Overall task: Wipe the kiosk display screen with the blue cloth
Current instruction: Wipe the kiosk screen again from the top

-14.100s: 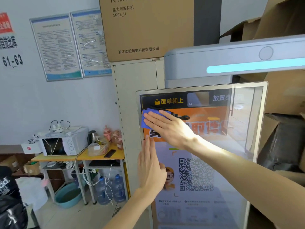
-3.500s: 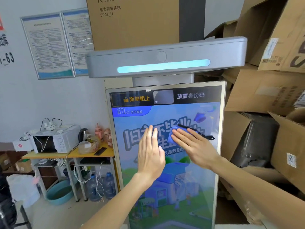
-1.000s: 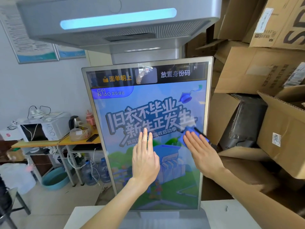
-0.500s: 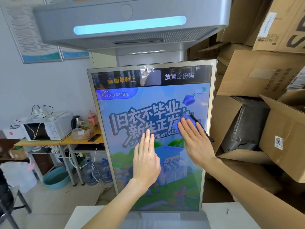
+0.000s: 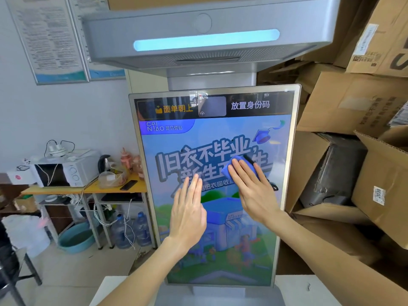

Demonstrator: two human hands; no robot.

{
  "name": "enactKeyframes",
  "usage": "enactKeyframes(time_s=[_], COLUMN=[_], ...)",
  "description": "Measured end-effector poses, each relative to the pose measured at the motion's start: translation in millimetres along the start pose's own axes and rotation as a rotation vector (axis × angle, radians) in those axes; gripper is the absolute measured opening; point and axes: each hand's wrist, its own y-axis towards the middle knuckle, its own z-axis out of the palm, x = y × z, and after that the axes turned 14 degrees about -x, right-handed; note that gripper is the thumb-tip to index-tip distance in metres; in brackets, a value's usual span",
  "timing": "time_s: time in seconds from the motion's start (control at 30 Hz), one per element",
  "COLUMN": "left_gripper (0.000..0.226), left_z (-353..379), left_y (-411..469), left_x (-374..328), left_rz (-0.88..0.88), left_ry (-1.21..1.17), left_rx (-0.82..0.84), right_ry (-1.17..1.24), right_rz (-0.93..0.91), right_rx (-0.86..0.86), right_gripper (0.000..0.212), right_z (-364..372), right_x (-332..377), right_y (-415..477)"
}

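The kiosk display screen (image 5: 216, 133) stands upright in front of me, lit with a blue and green poster and large Chinese characters. My right hand (image 5: 254, 191) lies flat on the middle right of the glass and presses a folded blue cloth (image 5: 231, 165) under its fingers; only the cloth's top and left edge show. Beside it, my left hand (image 5: 188, 210) rests flat on the screen's middle, fingers straight and together, holding nothing.
The kiosk's grey scanner head (image 5: 207, 34) with a cyan light bar overhangs the screen. Stacked cardboard boxes (image 5: 357, 164) crowd the right side. At the left a yellow table (image 5: 88, 189) carries a microwave (image 5: 61, 173) and a kettle, with water bottles (image 5: 132, 230) beneath.
My right hand has slid the blue cloth leftwards and slightly up across the characters, away from the screen's right edge. My left hand stays flat in much the same spot.
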Motion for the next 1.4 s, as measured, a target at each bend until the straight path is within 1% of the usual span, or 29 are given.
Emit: enactKeyframes(time_s=[0.1, 0.2, 0.27, 0.33, 0.5, 0.57, 0.67, 0.73, 0.8, 0.87, 0.97, 1.07, 1.13, 1.23, 1.3, 1.4], left_gripper=[0.076, 0.074, 0.074, 0.073, 0.070, 0.069, 0.061, 0.058, 0.059, 0.061, 0.064, 0.062, 0.060, 0.059, 0.060, 0.064], left_z=[-2.6, -5.4, -8.0, -10.4, -11.4, -10.0, -8.7, -10.6, -13.3, -14.5, -15.1, -16.3, -18.2, -23.4, -25.9, -26.4], left_y=[-2.1, -4.9, -4.3, -2.4, -1.5, -1.9, -4.0, -5.7, -5.4, -3.3, -1.2, -1.1, -0.9, -0.8, -0.6, 2.3], left_x=[4.5, 10.3, 16.9, 22.0, 29.7, 30.3, 33.9, 38.8, 46.9, 56.9, 69.5, 74.6, 75.4, 77.9, 81.4, 85.7], left_rz=[-0.007, 0.001, -0.003, -0.001, 0.035, 0.033, 0.032, -0.013, -0.078, -0.133, -0.203, -0.201, -0.214, -0.282, -0.374, -0.592], left_ry=[-0.020, -0.031, -0.039, -0.038, -0.039, -0.044, -0.051, -0.053, -0.049, -0.037, -0.044, -0.077, -0.102, -0.173, -0.208, -0.304], left_rx=[-0.002, 0.020, 0.026, 0.025, 0.037, 0.044, 0.015, -0.042, -0.093, -0.115, -0.087, -0.069, -0.081, -0.136, -0.166, -0.139], right_ry=[0.014, 0.034, 0.039, 0.048, 0.038, 0.044, 0.045, 0.048, 0.050, 0.059, 0.058, 0.059, 0.059, 0.075, 0.081, 0.079], right_rz=[-0.028, -0.162, -0.210, -0.184, -0.014, -0.029, -0.164, -0.220, -0.221, -0.170, -0.064, -0.024, -0.066, -0.239, -0.297, -0.266], right_rx=[0.004, 0.069, 0.071, 0.046, -0.037, -0.036, 0.040, 0.090, 0.081, 0.044, -0.013, -0.034, -0.018, 0.069, 0.108, 0.071], right_gripper=[0.086, 0.088, 0.084, 0.079, 0.078, 0.080, 0.085, 0.087, 0.084, 0.081, 0.083, 0.083, 0.086, 0.087, 0.084, 0.079], right_z=[7.6, 11.5, 11.3, 10.3, 11.7, 16.0, 21.8, 22.1, 20.6, 18.4, 15.8, 19.1, 23.6, 28.9, 28.7, 27.7], right_x=[11.6, 19.3, 23.6, 24.0, 32.7, 36.8, 41.2, 45.0, 48.5, 51.3, 56.8, 63.7, 67.2, 72.1, 74.0, 77.2], right_y=[-7.9, -28.8, -30.3, -18.2, 22.9, 19.7, -8.5, -24.3, -22.1, -5.2, 27.8, 42.3, 33.9, 5.9, -3.6, 11.3])
